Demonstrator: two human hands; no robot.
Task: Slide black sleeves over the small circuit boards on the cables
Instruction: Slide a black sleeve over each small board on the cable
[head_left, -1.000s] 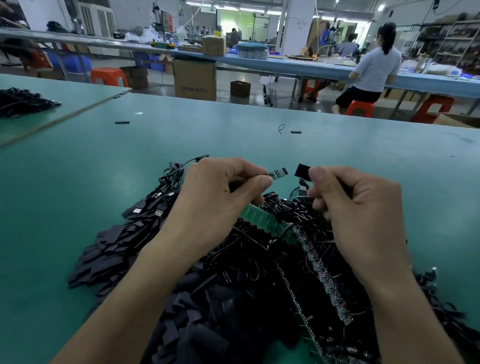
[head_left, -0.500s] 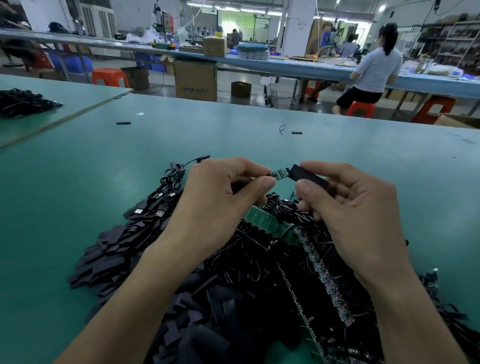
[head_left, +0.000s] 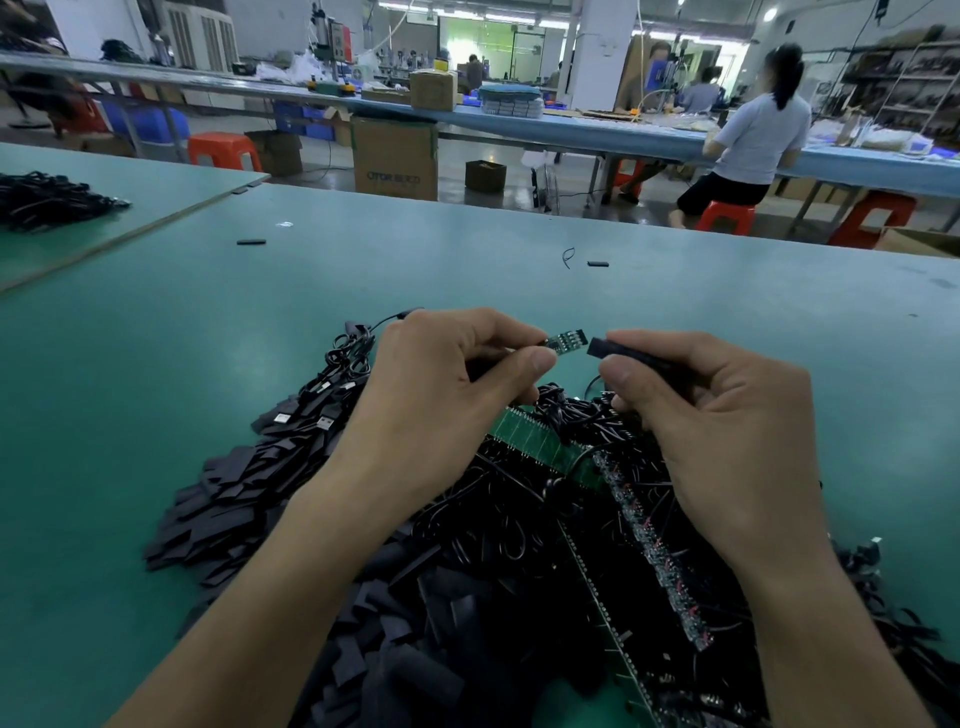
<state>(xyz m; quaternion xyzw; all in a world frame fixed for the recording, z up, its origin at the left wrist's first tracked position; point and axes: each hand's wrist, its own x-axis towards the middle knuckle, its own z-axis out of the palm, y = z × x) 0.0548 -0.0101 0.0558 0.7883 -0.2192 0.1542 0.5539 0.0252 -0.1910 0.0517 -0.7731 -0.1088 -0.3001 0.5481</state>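
Observation:
My left hand (head_left: 441, 395) pinches a small circuit board (head_left: 567, 342) between thumb and forefinger, its free end pointing right. My right hand (head_left: 711, 426) grips a black sleeve (head_left: 618, 351), whose open mouth faces the board with a small gap between them. Both are held above a heap of black cables and boards (head_left: 545, 519) on the green table (head_left: 156, 389). The board's cable is hidden under my left hand.
Flat black sleeves (head_left: 234, 499) lie piled at the left of the heap. Green panel strips (head_left: 540, 441) lie among the cables. Two stray sleeves (head_left: 597, 264) lie farther out on the table. Another cable bundle (head_left: 47, 200) rests on the left table. A person sits at the far bench.
The sleeve's mouth touched the board's tip half a second ago; now a small gap shows between them. My right hand has shifted slightly right.

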